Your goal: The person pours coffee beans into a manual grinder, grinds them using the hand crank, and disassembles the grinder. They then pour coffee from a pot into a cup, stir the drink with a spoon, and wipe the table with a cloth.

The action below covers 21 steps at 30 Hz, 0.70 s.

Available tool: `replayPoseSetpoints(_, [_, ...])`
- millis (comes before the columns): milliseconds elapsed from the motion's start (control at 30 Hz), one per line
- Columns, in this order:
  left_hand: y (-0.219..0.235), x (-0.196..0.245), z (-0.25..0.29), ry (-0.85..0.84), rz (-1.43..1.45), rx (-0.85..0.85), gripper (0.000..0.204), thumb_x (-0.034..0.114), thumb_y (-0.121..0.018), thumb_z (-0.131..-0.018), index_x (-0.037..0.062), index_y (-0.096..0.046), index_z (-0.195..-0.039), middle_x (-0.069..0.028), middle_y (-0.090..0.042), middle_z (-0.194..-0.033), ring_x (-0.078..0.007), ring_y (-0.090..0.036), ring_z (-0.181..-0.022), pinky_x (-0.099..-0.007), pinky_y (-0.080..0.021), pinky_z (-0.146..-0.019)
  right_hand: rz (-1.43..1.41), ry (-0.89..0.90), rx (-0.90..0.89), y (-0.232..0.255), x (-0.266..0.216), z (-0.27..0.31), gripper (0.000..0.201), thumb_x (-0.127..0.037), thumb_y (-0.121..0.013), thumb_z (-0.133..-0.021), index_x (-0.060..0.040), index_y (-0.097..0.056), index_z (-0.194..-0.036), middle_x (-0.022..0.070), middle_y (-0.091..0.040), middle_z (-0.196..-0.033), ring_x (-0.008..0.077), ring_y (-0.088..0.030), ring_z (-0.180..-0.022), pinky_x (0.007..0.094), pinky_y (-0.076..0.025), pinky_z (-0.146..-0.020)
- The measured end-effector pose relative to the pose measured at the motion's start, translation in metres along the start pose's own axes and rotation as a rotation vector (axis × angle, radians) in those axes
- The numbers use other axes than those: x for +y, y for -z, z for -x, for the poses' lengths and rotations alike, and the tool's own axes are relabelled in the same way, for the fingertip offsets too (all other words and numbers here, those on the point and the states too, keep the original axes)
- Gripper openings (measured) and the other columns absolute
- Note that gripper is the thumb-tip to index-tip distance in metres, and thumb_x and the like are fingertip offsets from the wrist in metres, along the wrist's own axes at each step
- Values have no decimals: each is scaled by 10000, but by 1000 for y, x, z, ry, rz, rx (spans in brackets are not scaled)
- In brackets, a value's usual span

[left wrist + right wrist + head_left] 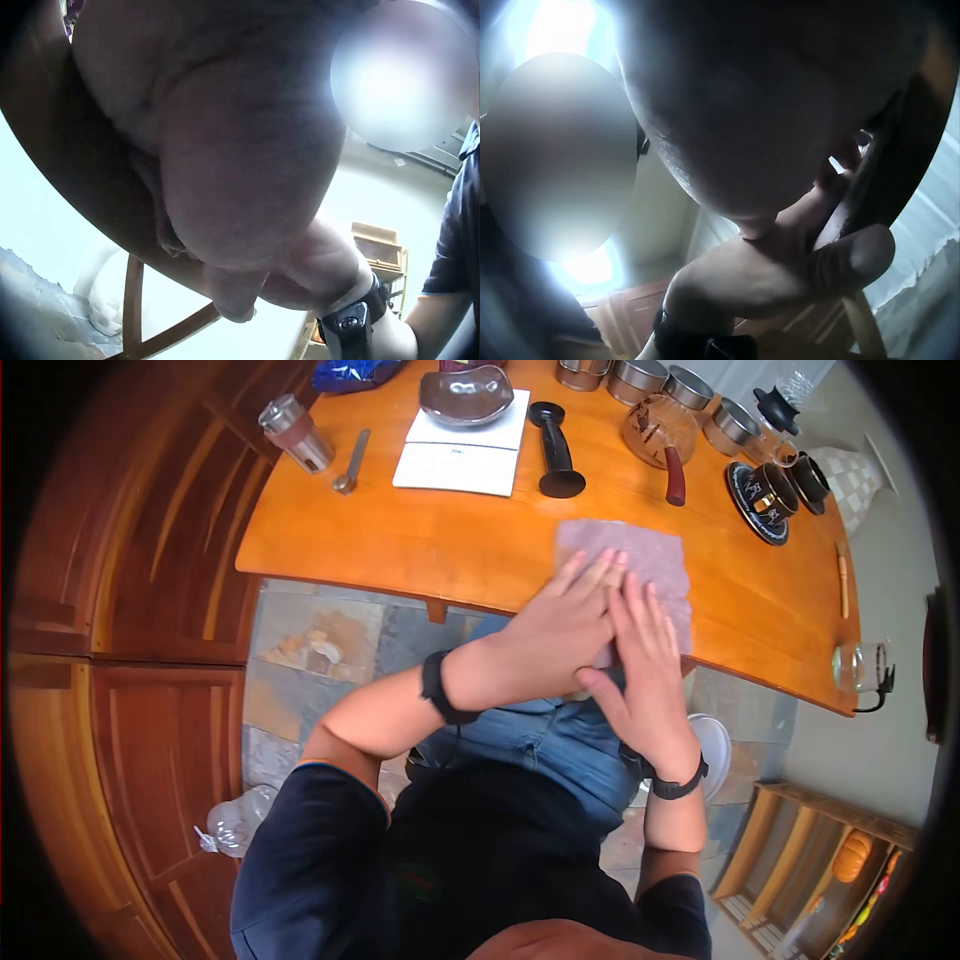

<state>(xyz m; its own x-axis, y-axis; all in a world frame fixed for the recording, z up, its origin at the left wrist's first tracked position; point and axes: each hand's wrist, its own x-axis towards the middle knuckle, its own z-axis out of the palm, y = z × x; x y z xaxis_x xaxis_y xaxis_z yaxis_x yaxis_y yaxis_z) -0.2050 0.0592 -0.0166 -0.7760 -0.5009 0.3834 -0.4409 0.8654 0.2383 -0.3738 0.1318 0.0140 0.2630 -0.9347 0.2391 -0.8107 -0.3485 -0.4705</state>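
Observation:
A mauve cloth (655, 552) lies at the front edge of the wooden table. Both hands rest on it with fingers stretched forward. My left hand (555, 632) comes in from the left, its fingertips close to those of my right hand (645, 655). The right thumb points toward the left palm. In the left wrist view, the left hand (240, 157) is large and dark under the tabletop edge, its fingertips hidden. From the right wrist, the right hand (727, 112) fills the middle in shadow, with a thumb (855, 259) showing below it.
Beyond the cloth stand a white scale (460, 460) bearing a dark dish (466, 395), a black tamper-like tool (556, 450), a glass pot (660, 430) with a red-brown handle, and a cup on a saucer (757, 505). A spoon (352, 460) and grinder (296, 435) lie left; a glass (858, 666) sits right.

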Motion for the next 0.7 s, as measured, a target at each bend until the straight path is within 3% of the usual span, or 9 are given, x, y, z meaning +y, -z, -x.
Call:
replayPoseSetpoints(100, [35,-4,26,92,-72,-207,912,410,-769,-819,-92,-403,-1486,-361,-323,-1564,-474,-290,-1496,-547,-201,-1237,-98,119,-80,-2,-2,-13,755,-277,-776,-862,-36,-470,-1509,228,-387,-1596,430,-327,-1491,517,-262,-1209])
replayPoseSetpoints(200, [58,-11,44,189,83,-229,1022,495,-797,-802,-86,-351,-1515,-349,-288,-1584,-462,-239,-1520,-532,-182,-1250,-386,176,-126,10,22,-18,675,-212,-774,-867,-22,-522,-1465,224,-454,-1552,408,-454,-1416,465,-358,-1163])
replayPoseSetpoints(300, [84,-18,59,296,49,-297,1032,520,-788,-795,-60,-348,-1526,-328,-288,-1598,-428,-214,-1537,-510,-165,-1261,-389,109,32,19,49,-14,542,-170,-743,-903,-8,-589,-1397,209,-545,-1482,377,-523,-1368,427,-405,-1128])
replayPoseSetpoints(433, [112,-34,79,467,9,-321,976,496,-807,-770,-42,-426,-1490,-308,-340,-1584,-403,-263,-1526,-497,-186,-1258,-513,-235,323,27,98,1,301,-137,-657,-999,18,-677,-1257,91,-714,-1166,150,-638,-1021,274,-480,-949])
replayPoseSetpoints(467, [118,-38,84,536,-4,-330,953,491,-808,-771,-39,-449,-1477,-302,-354,-1579,-403,-282,-1520,-498,-197,-1254,-531,-240,328,31,107,6,301,-137,-657,-999,18,-677,-1257,91,-714,-1166,150,-638,-1021,274,-480,-949])
replayPoseSetpoints(500, [122,-41,90,554,-35,-256,790,412,-831,-790,-41,-558,-1376,-277,-443,-1535,-395,-363,-1485,-485,-266,-1231,-561,-338,343,36,115,11,272,-149,-645,-1015,18,-689,-1226,56,-698,-1079,112,-603,-941,242,-469,-886])
replayPoseSetpoints(600, [131,-53,102,692,-30,-186,573,298,-848,-811,-40,-646,-1228,-250,-544,-1462,-386,-453,-1434,-461,-355,-1186,-598,-490,378,44,138,22,237,-186,-626,-1043,11,-710,-1145,-12,-627,-902,60,-537,-812,199,-431,-755])
replayPoseSetpoints(633, [131,-53,101,706,-59,-107,324,191,-841,-835,-39,-690,-1005,-225,-650,-1341,-371,-538,-1369,-431,-433,-1127,-618,-498,408,43,139,22,228,-190,-625,-1044,11,-708,-1113,-24,-599,-868,52,-506,-780,197,-400,-705])
replayPoseSetpoints(700, [129,-59,111,714,-86,-73,314,230,-832,-846,-30,-691,-953,-202,-686,-1274,-367,-569,-1331,-430,-467,-1094,-612,-505,406,42,137,21,228,-190,-626,-1044,10,-708,-1114,-25,-597,-864,51,-505,-777,196,-401,-705])
